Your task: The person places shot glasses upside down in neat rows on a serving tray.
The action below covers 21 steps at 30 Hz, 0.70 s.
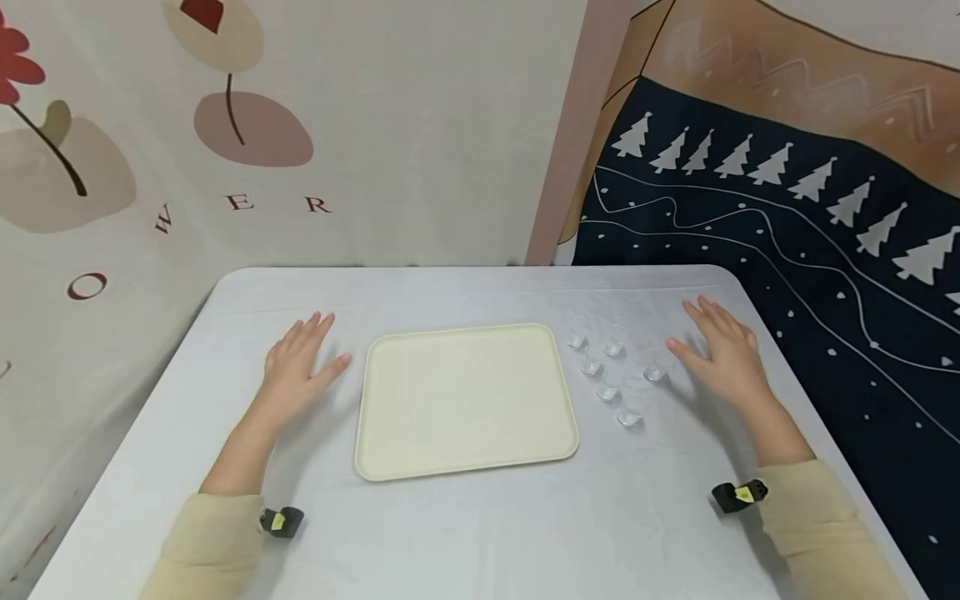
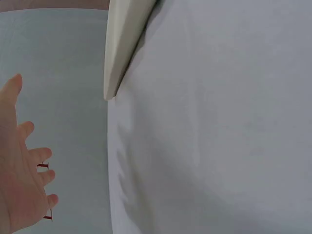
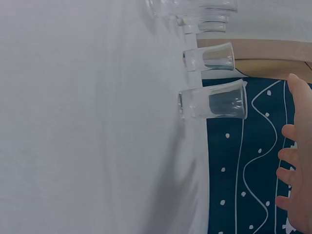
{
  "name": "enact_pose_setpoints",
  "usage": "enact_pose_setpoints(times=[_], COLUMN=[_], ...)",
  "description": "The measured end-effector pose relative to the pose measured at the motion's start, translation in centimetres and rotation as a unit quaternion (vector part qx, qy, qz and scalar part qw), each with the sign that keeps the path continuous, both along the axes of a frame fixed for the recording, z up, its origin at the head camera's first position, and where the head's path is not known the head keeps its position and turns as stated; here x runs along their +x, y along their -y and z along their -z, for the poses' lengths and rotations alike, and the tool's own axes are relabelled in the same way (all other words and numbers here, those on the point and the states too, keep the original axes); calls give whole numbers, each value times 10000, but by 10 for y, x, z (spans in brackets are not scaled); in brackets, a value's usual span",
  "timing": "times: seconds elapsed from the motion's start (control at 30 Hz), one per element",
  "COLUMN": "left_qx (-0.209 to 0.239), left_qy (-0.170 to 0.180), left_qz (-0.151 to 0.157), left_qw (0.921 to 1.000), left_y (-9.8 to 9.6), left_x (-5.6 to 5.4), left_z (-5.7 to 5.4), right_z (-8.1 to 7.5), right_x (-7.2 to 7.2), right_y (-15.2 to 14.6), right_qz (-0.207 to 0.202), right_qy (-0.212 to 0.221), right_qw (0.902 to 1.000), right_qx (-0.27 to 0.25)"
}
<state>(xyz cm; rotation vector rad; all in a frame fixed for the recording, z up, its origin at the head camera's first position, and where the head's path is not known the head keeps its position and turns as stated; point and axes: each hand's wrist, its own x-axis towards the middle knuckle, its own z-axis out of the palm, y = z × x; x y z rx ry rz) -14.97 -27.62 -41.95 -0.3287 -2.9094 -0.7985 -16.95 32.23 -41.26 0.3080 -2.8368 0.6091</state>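
Observation:
A cream rectangular tray (image 1: 467,400) with rounded corners lies flat on the table. To its right stand several small clear glasses (image 1: 630,417), loosely grouped. My left hand (image 1: 296,367) hovers left of the tray, fingers spread and holding nothing; in the left wrist view the tray's edge (image 2: 124,44) shows beyond that hand (image 2: 22,170). On the far side of the glasses my right hand (image 1: 723,358) is held over the table, fingers apart, nothing in it. The right wrist view shows the nearest glass (image 3: 214,100) upright on the cloth, apart from the right hand (image 3: 300,156).
A white cloth (image 1: 495,533) covers the table. Behind it hangs a pale curtain (image 1: 420,133) with flower prints and letters. A dark fabric with white trees (image 1: 750,217) hangs at the right. Each wrist wears a small black camera (image 1: 282,522).

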Motion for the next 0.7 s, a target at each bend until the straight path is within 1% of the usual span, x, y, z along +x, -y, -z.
enact_pose_setpoints(times=[0.2, 0.4, 0.6, 0.7], left_qx=[246, 554, 756, 790], left_qy=[49, 218, 473, 694], left_qz=[283, 415, 610, 643], left_qw=[9993, 9974, 9941, 9924], left_y=[-3, -4, -2, -2], left_x=[3, 6, 6, 6], left_z=[13, 22, 32, 36], right_z=[10, 18, 29, 32], right_x=[6, 12, 14, 16], right_y=[0, 1, 0, 0], right_qz=[-118, -172, -269, -263], right_qy=[-139, -87, -65, -14], right_qw=[9994, 9979, 9959, 9954], right_qx=[-289, -621, -857, -926])
